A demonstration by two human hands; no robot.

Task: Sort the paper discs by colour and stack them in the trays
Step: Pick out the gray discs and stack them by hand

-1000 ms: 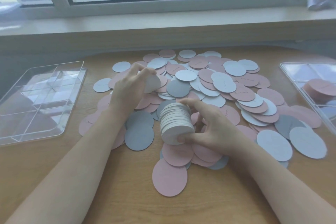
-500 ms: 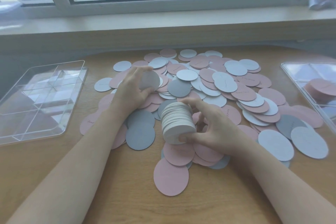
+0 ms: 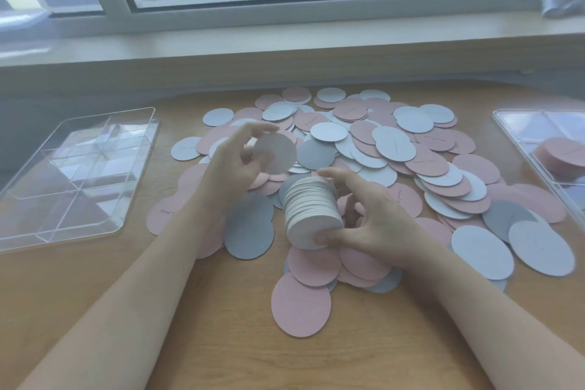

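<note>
A wide heap of pink, white and grey paper discs (image 3: 395, 149) covers the middle of the wooden table. My right hand (image 3: 370, 218) grips a thick stack of white discs (image 3: 311, 214), tilted on its side just above the heap. My left hand (image 3: 234, 165) holds a single white disc (image 3: 277, 153) by its edge, lifted a little above the pile and just up-left of the stack. A clear divided tray (image 3: 76, 174) lies at the left with nothing in it. A second clear tray (image 3: 538, 136) at the right edge holds a stack of pink discs (image 3: 563, 152).
A window sill (image 3: 285, 41) and wall run along the table's far edge. Bare wood lies in front of the heap, between my forearms. A large pink disc (image 3: 300, 304) lies nearest me. A grey object (image 3: 560, 5) sits on the sill at the far right.
My left hand has lifted the single white disc off the pile and brought it right and toward the stack. My right hand and its stack have barely moved.
</note>
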